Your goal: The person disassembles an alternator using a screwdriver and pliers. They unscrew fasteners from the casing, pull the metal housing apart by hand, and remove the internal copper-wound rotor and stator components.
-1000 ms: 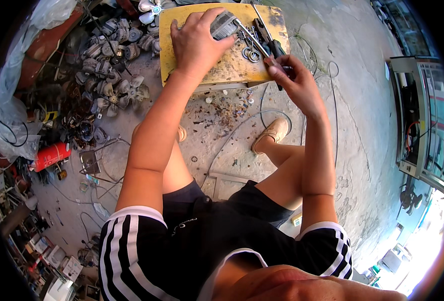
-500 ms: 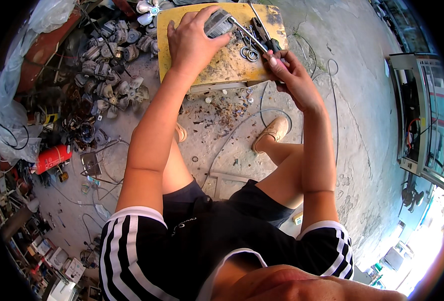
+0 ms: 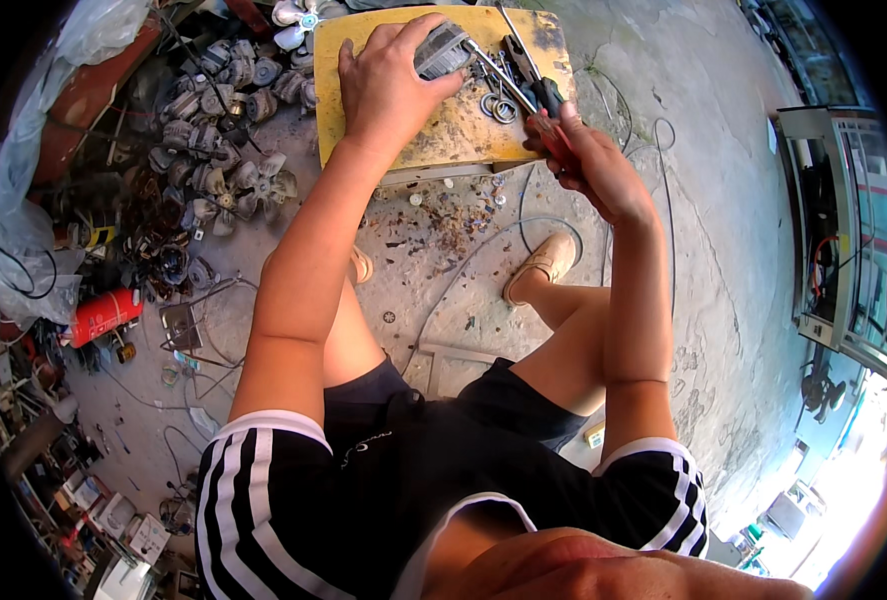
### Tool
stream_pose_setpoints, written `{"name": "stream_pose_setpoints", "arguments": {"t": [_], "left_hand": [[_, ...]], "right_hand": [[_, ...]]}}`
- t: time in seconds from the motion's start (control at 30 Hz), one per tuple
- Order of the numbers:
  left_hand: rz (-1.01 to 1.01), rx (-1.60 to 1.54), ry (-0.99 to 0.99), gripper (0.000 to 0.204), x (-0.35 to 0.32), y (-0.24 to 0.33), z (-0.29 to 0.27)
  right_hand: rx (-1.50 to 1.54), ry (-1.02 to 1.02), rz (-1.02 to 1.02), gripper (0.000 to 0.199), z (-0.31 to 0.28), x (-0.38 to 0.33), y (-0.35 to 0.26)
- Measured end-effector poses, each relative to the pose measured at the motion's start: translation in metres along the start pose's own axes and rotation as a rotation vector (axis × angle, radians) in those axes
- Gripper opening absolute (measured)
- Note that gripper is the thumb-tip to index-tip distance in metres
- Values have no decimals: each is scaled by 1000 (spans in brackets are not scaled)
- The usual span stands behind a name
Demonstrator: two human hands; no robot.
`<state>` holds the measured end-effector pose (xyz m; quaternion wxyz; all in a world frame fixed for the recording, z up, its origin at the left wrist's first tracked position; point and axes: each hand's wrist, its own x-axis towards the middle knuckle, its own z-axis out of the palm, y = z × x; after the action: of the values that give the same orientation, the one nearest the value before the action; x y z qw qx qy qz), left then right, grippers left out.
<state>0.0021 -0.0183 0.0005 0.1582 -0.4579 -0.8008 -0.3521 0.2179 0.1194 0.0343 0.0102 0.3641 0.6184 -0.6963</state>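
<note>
On the worn yellow tabletop [image 3: 433, 145], my left hand [image 3: 388, 88] is closed round a grey, layered metal block [image 3: 441, 52] that looks like a motor core. My right hand [image 3: 603, 172] grips the red handle of a screwdriver [image 3: 555, 142]. Its long shaft slants up and left, and the tip meets the right side of the block. Under and beside the shaft lie ring-ended spanners [image 3: 501, 106]. A second tool with a black handle [image 3: 545, 96] and long metal rod rests just right of them. My left fingertips are partly hidden behind the block.
A heap of small motors [image 3: 208, 110] and fan blades [image 3: 263, 185] covers the floor at left, near a red cylinder [image 3: 105, 316]. A grey cable [image 3: 463, 262] loops across the concrete below the table. At right stands a metal-framed cabinet [image 3: 843, 220].
My right hand has slid back along the screwdriver, toward me and slightly right, so the red handle now shows in its grip. My left hand and the block have barely shifted.
</note>
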Motion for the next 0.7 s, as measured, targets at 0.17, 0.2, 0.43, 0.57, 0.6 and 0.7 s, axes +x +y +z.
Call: {"name": "stream_pose_setpoints", "arguments": {"t": [0.17,0.2,0.43,0.57,0.6,0.7], "left_hand": [[-16,-55,-22,59,0,-2,3],[-18,-55,-25,59,0,-2,3],[-3,-20,2,56,1,0,0],[-21,-47,-23,59,1,-2,3],[-30,-55,-37,60,1,-3,3],[-22,-38,-30,60,0,-3,4]], "right_hand": [[-151,-2,-149,50,-1,2,11],[-143,-2,-128,49,1,2,10],[39,-29,49,45,-7,3,7],[-133,-17,-149,54,-1,3,15],[-137,-17,-125,51,2,2,13],[-120,-15,-45,46,3,-1,4]]}}
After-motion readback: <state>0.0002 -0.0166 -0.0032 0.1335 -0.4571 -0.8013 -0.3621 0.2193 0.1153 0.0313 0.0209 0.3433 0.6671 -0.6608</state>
